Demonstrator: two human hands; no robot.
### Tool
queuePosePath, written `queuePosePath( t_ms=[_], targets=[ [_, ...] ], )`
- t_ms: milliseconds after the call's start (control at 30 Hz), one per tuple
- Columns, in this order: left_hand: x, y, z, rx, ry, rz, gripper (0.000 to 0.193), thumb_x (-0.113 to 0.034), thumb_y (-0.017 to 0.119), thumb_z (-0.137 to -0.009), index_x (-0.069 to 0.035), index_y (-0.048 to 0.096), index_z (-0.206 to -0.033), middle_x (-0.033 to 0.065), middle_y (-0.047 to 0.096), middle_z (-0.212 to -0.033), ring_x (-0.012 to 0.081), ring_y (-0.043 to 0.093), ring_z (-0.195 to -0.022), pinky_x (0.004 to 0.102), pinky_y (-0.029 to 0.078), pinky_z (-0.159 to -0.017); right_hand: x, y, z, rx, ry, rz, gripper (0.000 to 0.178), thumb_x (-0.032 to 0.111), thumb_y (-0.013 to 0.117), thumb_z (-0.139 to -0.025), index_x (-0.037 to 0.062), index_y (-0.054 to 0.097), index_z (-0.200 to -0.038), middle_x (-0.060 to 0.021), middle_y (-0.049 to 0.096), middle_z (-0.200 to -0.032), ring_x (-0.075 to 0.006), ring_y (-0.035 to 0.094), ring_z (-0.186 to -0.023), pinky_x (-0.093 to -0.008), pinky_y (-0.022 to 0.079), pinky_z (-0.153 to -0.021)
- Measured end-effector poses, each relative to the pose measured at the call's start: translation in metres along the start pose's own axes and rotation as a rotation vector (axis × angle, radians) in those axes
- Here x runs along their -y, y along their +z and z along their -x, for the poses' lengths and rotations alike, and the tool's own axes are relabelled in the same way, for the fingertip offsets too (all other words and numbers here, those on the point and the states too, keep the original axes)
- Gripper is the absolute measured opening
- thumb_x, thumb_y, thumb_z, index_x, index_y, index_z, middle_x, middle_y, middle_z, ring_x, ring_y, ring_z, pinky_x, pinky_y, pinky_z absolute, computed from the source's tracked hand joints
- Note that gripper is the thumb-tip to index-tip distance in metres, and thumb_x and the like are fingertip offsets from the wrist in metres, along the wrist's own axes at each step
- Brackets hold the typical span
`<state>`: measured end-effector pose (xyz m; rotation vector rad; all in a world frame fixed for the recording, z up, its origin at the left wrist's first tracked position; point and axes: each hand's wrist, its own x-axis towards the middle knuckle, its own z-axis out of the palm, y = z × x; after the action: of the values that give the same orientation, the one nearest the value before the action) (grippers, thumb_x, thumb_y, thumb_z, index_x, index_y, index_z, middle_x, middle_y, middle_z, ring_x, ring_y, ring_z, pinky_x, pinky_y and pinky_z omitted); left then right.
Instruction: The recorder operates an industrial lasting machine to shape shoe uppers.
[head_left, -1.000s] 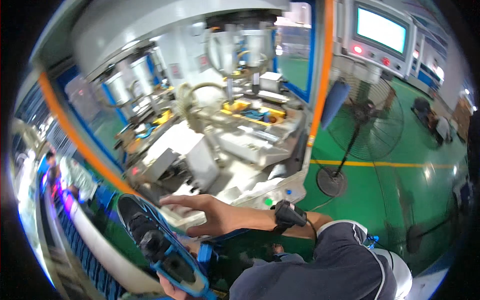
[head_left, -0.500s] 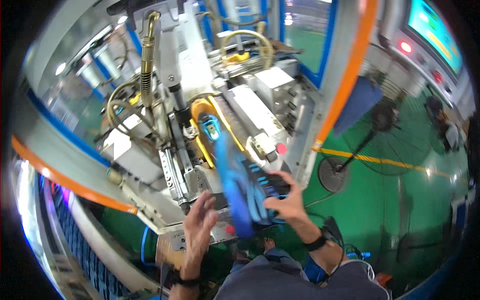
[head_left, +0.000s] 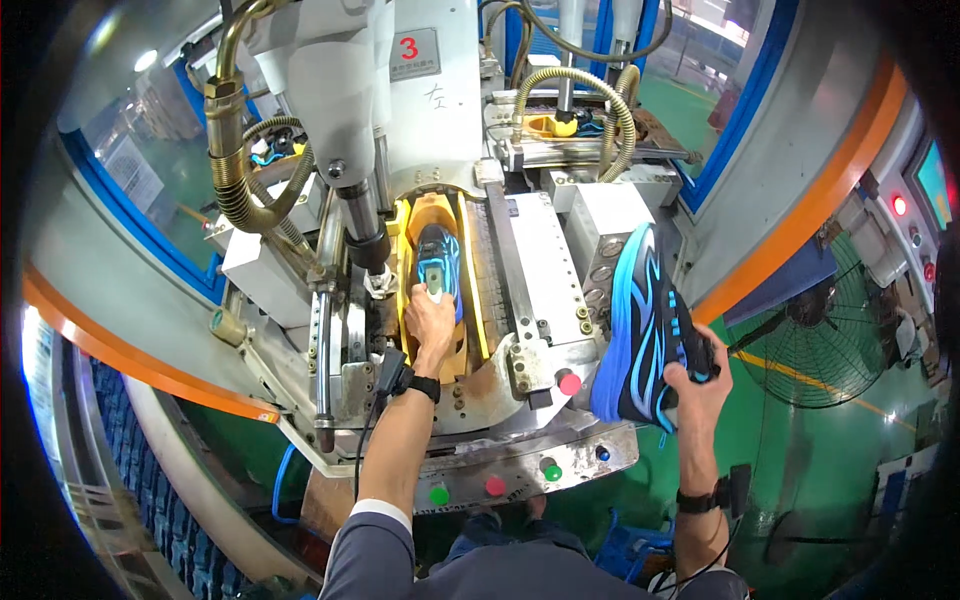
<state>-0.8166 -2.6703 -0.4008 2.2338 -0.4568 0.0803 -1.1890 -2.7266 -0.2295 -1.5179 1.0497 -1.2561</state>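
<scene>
My right hand (head_left: 703,380) grips a black and blue sneaker (head_left: 640,335) by its collar, held up at the right in front of the machine. Its blue sole side faces left and its toe points up and away. A second blue and dark sneaker (head_left: 437,243) lies in the yellow mould (head_left: 470,300) of the machine, toe away from me, with a pale green piece (head_left: 433,274) in its opening. My left hand (head_left: 431,320) is closed at the heel end of that sneaker, and its fingertips are partly hidden.
A metal cylinder (head_left: 366,225) hangs left of the mould. Red and green buttons (head_left: 495,486) line the machine's front edge. Orange-edged guards (head_left: 800,215) flank both sides. A fan (head_left: 825,330) and a control panel (head_left: 915,215) stand at the right.
My left hand was open in front of the machine and has reached forward onto the sneaker in the mould. My right hand has carried its sneaker to the right. The view has shifted.
</scene>
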Motion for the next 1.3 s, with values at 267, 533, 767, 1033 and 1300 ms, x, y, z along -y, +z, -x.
queuePosePath(
  t_ms=[267, 533, 767, 1033, 1300],
  targets=[
    [0.017, -0.134, 0.035, 0.364, -0.687, 1.245, 0.026, -0.011, 0.068, -0.084, 0.009, 0.062, -0.100, 0.0141, 0.066, -0.098, 0.0281, 0.067, -0.080, 0.0488, 0.061, -0.072, 0.027, 0.146, -0.119, 0.272, -0.211, 0.169, 0.046, 0.020, 0.077, -0.062, -0.0026, 0.067, -0.101, -0.0089, 0.067, -0.083, -0.0134, 0.060, -0.067, -0.0288, 0.050, -0.066],
    [0.060, -0.343, 0.185, 0.281, -0.610, 1.122, 0.024, -0.010, 0.064, -0.084, 0.004, 0.062, -0.103, 0.0063, 0.062, -0.099, 0.0128, 0.058, -0.086, 0.0264, 0.044, -0.078, -0.009, 0.344, -0.084, 0.818, 0.011, 0.679, 0.053, 0.033, 0.077, -0.065, -0.0060, 0.063, -0.099, -0.0236, 0.069, -0.095, -0.0396, 0.068, -0.088, -0.0429, 0.055, -0.080],
    [0.063, -0.457, 0.303, -0.094, -0.332, 0.202, 0.014, -0.008, 0.063, -0.083, 0.001, 0.064, -0.094, 0.0110, 0.052, -0.074, 0.0265, 0.051, -0.062, 0.0328, 0.043, -0.058, -0.103, 0.412, -0.003, 0.376, -0.334, 0.870, 0.043, 0.015, 0.064, -0.077, -0.0026, 0.046, -0.112, -0.0278, 0.065, -0.090, -0.0398, 0.069, -0.080, -0.0468, 0.056, -0.069],
    [0.065, -0.423, 0.417, -0.781, -0.799, 0.949, 0.022, -0.012, 0.061, -0.087, 0.002, 0.061, -0.104, 0.0094, 0.062, -0.102, 0.0215, 0.060, -0.096, 0.0424, 0.050, -0.083, -0.065, 0.276, 0.123, 0.642, -0.890, 0.099, 0.036, 0.001, 0.063, -0.078, 0.0005, 0.059, -0.114, -0.0179, 0.064, -0.110, -0.0371, 0.060, -0.102, -0.0419, 0.051, -0.085],
    [0.076, -0.387, 0.522, -1.021, -1.036, 1.186, 0.016, -0.008, 0.056, -0.094, 0.007, 0.059, -0.095, 0.0154, 0.062, -0.102, 0.0278, 0.063, -0.097, 0.0461, 0.058, -0.084, -0.186, 0.249, 0.300, 1.391, -0.869, 0.227, 0.027, 0.004, 0.057, -0.082, 0.0042, 0.061, -0.109, -0.0181, 0.060, -0.105, -0.0368, 0.057, -0.100, -0.0453, 0.049, -0.087]
  ],
)
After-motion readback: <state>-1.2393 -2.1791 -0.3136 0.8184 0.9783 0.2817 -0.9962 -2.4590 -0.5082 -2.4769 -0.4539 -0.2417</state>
